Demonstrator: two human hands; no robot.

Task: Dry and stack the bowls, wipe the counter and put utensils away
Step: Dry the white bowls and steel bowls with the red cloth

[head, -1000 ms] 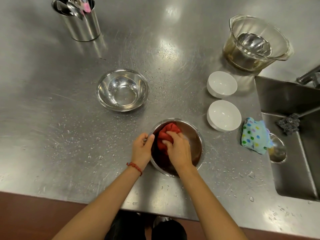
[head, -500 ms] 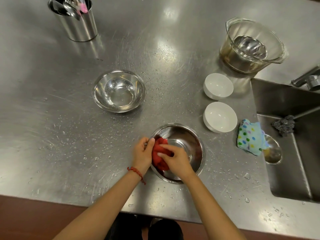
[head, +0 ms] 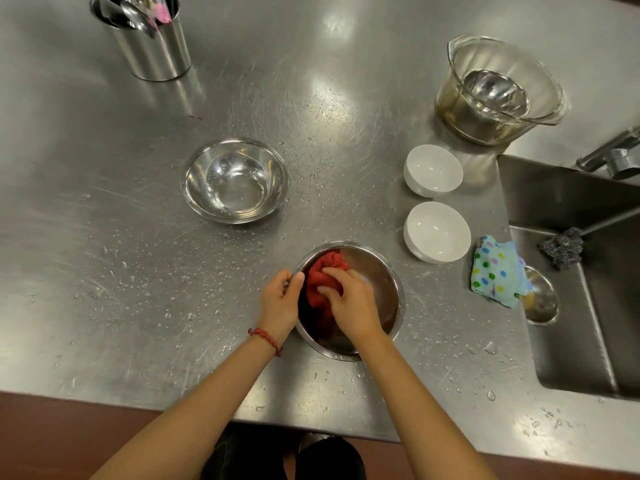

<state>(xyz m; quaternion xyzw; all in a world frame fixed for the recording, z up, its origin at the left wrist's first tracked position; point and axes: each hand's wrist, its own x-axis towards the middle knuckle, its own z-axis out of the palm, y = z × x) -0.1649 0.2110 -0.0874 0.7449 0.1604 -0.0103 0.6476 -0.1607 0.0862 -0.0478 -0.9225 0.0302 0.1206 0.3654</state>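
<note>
We are drying the near steel bowl (head: 367, 299), which is sitting on the desk (head: 104, 271) close to its front edge. Our right hand (head: 349, 303) is inside the bowl with its grip curled around the bunched red cloth (head: 322, 278), pressing it against the bowl's left inner wall. Our left hand (head: 280, 299) is holding the bowl's left rim, thumb over the edge and fingers curled outside; a red bracelet (head: 265, 337) is circling that wrist.

Up and left of this bowl a second steel bowl (head: 235, 180) is standing, wet inside. Up and right of it two white bowls (head: 434, 202) are sitting side by side, and beyond them a glass bowl (head: 498, 88) is holding a smaller steel one. Right of the near bowl a dotted cloth (head: 495, 268) is lying at the lip of the sink (head: 571, 271), with a steel scourer (head: 561, 247) and a small steel dish (head: 540, 296) in the basin. Far up and left, a steel utensil holder (head: 152, 39) is standing.

The brushed steel desk is carrying scattered water drops, thickest around the near bowl, and is reflecting ceiling lights. A reddish-brown floor is showing below its front edge.

The utensil holder's top and the tap (head: 613, 154) are being cut off by the frame; the utensils are too crowded to name.

Against half a second ago, the cloth is sitting higher on the bowl's far-left wall, and our right hand has moved up with it; our left hand is keeping its hold on the rim.
</note>
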